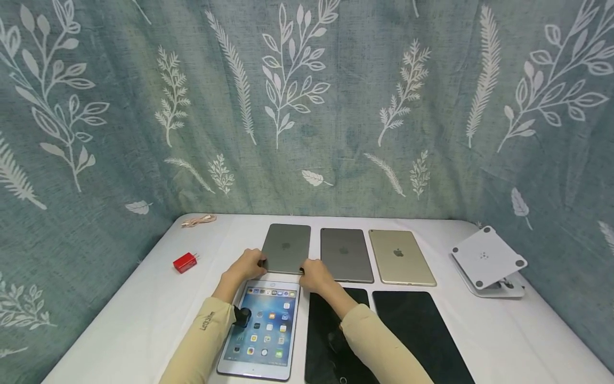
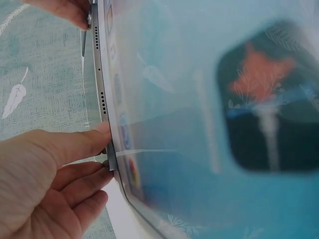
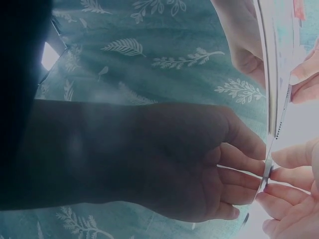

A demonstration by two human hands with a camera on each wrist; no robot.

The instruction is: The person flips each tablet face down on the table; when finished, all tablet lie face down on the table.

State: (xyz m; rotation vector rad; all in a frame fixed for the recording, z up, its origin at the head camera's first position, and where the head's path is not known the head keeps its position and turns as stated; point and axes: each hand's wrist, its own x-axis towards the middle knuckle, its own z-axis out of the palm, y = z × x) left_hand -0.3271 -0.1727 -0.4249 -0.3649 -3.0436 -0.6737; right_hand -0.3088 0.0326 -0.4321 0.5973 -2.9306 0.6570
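Observation:
In the head view a dark grey tablet [image 1: 288, 240], its back with an apple logo facing up, is held at its two near corners. My left hand [image 1: 247, 264] pinches the left corner between thumb and fingers, and my right hand [image 1: 315, 274] pinches the right one. Just below, between my forearms, lies a white-framed tablet [image 1: 266, 325] with its screen lit and showing app icons. In the left wrist view the thumb and fingers grip the tablet's thin edge [image 2: 101, 89], which has rows of speaker holes. The right wrist view is dim, with what look like mirrored hands.
Right of the held tablet lie a grey tablet [image 1: 345, 253] and a gold tablet [image 1: 402, 256], backs up. Two black flat slabs [image 1: 417, 330] lie nearer. A folding metal stand [image 1: 486, 261] is at right; a red plug charger [image 1: 184, 262] and a coiled cable [image 1: 199, 220] at left.

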